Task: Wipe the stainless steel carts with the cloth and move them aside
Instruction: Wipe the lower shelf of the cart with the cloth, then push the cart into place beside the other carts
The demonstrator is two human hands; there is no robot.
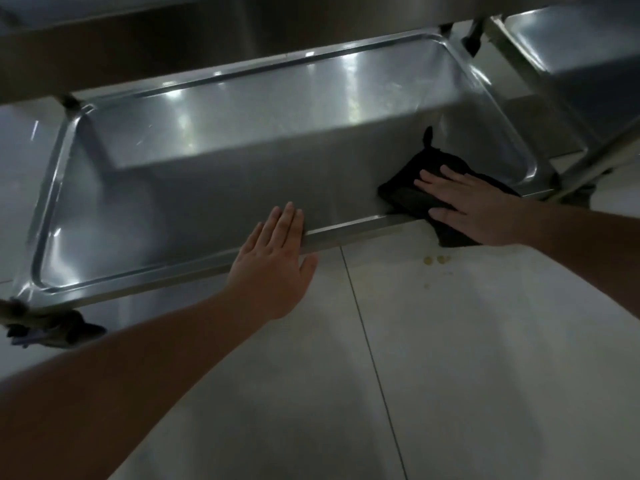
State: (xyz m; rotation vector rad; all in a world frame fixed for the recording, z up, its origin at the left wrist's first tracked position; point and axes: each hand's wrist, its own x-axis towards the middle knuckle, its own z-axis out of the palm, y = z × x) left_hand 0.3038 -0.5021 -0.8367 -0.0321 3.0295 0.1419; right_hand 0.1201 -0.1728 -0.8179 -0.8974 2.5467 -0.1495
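The lower shelf of a stainless steel cart (207, 188) fills the middle of the view, with a raised rim all round. My left hand (273, 258) lies flat with straight fingers on the shelf's near rim. A black cloth (412, 199) lies at the shelf's near right corner and hangs over the rim. My right hand (471, 209) presses flat on the cloth, fingers straight and pointing left.
The cart's upper shelf (138, 32) overhangs at the top. A second steel cart (581, 53) stands at the upper right. One caster (52, 329) shows at the lower left. White tiled floor (450, 358) lies below, with small yellowish spots (436, 260) near the cloth.
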